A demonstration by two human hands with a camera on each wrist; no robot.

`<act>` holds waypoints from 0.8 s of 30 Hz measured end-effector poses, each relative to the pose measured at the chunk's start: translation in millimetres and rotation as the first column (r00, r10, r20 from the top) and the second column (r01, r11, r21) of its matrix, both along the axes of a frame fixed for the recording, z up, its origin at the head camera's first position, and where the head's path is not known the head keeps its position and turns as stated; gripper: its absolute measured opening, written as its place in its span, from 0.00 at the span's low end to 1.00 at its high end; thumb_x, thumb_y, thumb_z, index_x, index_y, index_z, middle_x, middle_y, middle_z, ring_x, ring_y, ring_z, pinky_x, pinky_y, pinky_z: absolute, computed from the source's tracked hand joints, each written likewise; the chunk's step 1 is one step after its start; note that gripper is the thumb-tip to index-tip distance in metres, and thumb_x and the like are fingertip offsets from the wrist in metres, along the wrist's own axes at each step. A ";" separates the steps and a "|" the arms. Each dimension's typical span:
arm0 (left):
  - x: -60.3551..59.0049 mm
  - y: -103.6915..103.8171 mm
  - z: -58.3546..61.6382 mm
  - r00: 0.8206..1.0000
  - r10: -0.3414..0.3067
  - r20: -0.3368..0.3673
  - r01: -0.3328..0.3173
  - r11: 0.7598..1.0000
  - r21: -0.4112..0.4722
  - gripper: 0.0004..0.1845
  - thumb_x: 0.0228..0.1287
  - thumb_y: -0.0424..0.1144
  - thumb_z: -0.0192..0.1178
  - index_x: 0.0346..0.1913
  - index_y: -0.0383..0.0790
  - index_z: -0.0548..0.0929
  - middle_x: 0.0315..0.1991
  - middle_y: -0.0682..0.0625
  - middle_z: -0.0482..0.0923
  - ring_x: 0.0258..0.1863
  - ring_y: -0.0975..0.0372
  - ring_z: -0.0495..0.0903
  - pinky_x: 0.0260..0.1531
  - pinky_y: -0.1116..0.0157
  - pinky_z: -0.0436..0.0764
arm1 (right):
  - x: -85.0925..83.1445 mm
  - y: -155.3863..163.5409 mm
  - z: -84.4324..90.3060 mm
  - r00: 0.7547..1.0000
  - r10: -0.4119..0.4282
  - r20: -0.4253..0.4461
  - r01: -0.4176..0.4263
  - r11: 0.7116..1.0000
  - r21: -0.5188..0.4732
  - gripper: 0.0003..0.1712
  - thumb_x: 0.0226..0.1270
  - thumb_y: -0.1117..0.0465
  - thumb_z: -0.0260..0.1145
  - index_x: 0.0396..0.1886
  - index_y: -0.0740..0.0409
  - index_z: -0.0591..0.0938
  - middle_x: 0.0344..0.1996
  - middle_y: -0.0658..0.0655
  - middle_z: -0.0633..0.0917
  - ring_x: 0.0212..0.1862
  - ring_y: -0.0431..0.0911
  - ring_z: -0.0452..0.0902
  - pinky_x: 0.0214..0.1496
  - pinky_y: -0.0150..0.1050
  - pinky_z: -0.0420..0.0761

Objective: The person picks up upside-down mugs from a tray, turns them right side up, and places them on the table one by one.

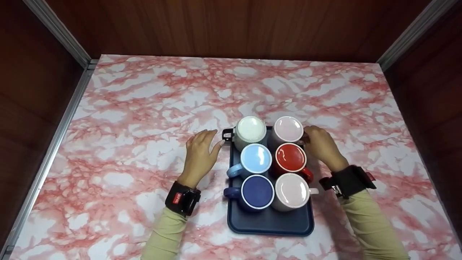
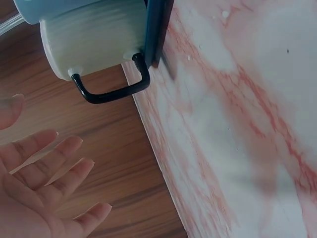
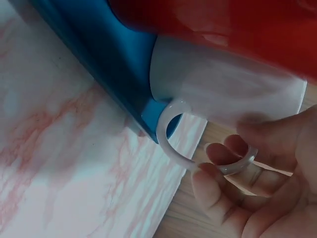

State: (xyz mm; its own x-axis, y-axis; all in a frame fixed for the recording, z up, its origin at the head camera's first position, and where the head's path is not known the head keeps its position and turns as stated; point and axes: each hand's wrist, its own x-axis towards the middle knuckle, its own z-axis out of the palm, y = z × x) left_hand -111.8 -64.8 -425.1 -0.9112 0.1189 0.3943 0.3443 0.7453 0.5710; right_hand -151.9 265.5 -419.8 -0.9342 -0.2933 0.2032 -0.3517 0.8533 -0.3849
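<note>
A person's two hands flank a dark blue tray [image 1: 269,224] carrying six mugs on a pink-and-white marbled table [image 1: 144,108]. The left hand [image 1: 200,153] lies just left of the tray's far corner, palm down, fingers straight and released, fingertips just beside the black handle [image 1: 226,134] of the white mug [image 1: 249,131] at the tray's far left. The right hand [image 1: 321,144] sits at the tray's far right, fingers curled at the pale pink mug [image 1: 287,130].

The head view shows the whole layout: two columns of three mugs fill the far part of the tray, leaving its near end bare. Behind the white mug come a light blue mug [image 1: 254,160] and a navy mug [image 1: 255,192]; behind the pink one, a red mug [image 1: 290,159] and another pale mug [image 1: 291,191]. Whether the mugs hold anything cannot be told.

The left wrist view shows what the head view leaves unclear: the open fingers [image 2: 54,168] stand apart from the black handle [image 2: 111,89], which juts past the tray's edge [image 2: 156,29]. The right wrist view shows the grasp hidden from above: the fingers [image 3: 213,191] hook through the pink mug's white handle [image 3: 198,158], the red mug [image 3: 223,25] just beside it.
</note>
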 end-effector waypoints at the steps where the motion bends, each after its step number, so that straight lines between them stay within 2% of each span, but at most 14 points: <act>1: 0.3 0.5 -0.1 1.000 -0.003 -0.006 0.003 1.000 0.003 0.19 0.61 0.43 0.59 0.50 0.32 0.78 0.49 0.37 0.76 0.53 0.47 0.71 0.52 0.46 0.62 | -0.6 0.2 -1.0 1.000 0.005 -0.007 -0.005 1.000 -0.005 0.07 0.44 0.78 0.63 0.20 0.67 0.75 0.20 0.62 0.75 0.28 0.58 0.73 0.31 0.53 0.70; 8: 1.1 2.1 1.9 0.999 -0.013 -0.037 0.015 0.999 0.032 0.18 0.60 0.41 0.60 0.48 0.32 0.79 0.47 0.39 0.77 0.52 0.48 0.72 0.52 0.47 0.64 | -0.5 2.6 -7.8 0.994 0.008 -0.107 -0.014 0.998 -0.060 0.10 0.40 0.82 0.57 0.16 0.65 0.73 0.15 0.58 0.74 0.22 0.55 0.71 0.27 0.50 0.69; 11: 1.1 4.2 4.4 0.999 -0.031 -0.033 0.033 0.997 0.066 0.17 0.60 0.41 0.60 0.48 0.32 0.79 0.46 0.40 0.78 0.51 0.50 0.73 0.51 0.47 0.65 | 0.7 2.5 -3.6 0.990 -0.020 -0.142 0.006 0.995 -0.097 0.08 0.43 0.81 0.58 0.18 0.66 0.74 0.15 0.58 0.75 0.21 0.53 0.71 0.26 0.47 0.69; 13: 1.8 6.3 6.6 0.998 -0.056 -0.015 0.057 0.992 0.116 0.17 0.61 0.40 0.60 0.48 0.31 0.79 0.46 0.40 0.78 0.50 0.50 0.74 0.51 0.49 0.67 | 2.4 2.0 2.3 0.991 -0.049 -0.124 0.028 0.987 -0.160 0.06 0.48 0.80 0.59 0.20 0.68 0.76 0.15 0.60 0.76 0.17 0.49 0.73 0.22 0.41 0.72; 16: 4.7 9.8 12.9 0.994 -0.105 0.041 0.093 0.969 0.230 0.16 0.61 0.39 0.59 0.47 0.31 0.80 0.45 0.42 0.79 0.48 0.53 0.75 0.50 0.55 0.70 | 6.4 -0.6 14.9 0.996 -0.087 -0.018 0.078 0.950 -0.303 0.03 0.56 0.77 0.58 0.26 0.72 0.77 0.16 0.63 0.78 0.13 0.39 0.73 0.16 0.31 0.73; 19: 8.8 14.4 21.9 0.978 -0.178 0.108 0.126 0.919 0.373 0.14 0.62 0.38 0.58 0.46 0.32 0.81 0.43 0.43 0.80 0.43 0.56 0.77 0.46 0.58 0.73 | 13.0 -5.4 28.4 0.986 -0.097 0.136 0.151 0.866 -0.476 0.05 0.62 0.74 0.56 0.29 0.75 0.76 0.19 0.67 0.78 0.13 0.36 0.74 0.14 0.31 0.75; 21: 11.2 18.6 28.6 0.960 -0.238 0.146 0.147 0.876 0.460 0.13 0.62 0.38 0.58 0.44 0.33 0.81 0.40 0.45 0.80 0.40 0.57 0.78 0.43 0.59 0.74 | 18.1 -9.6 36.6 0.970 -0.080 0.231 0.203 0.787 -0.582 0.07 0.64 0.72 0.55 0.29 0.75 0.75 0.20 0.67 0.78 0.14 0.40 0.77 0.17 0.36 0.78; 24: 14.2 26.7 37.9 0.925 -0.334 0.183 0.178 0.805 0.566 0.12 0.62 0.37 0.58 0.43 0.32 0.81 0.39 0.45 0.81 0.38 0.58 0.78 0.40 0.61 0.75 | 27.3 -17.6 45.3 0.940 -0.009 0.340 0.276 0.608 -0.744 0.08 0.65 0.71 0.54 0.29 0.75 0.73 0.20 0.64 0.78 0.16 0.47 0.79 0.20 0.42 0.79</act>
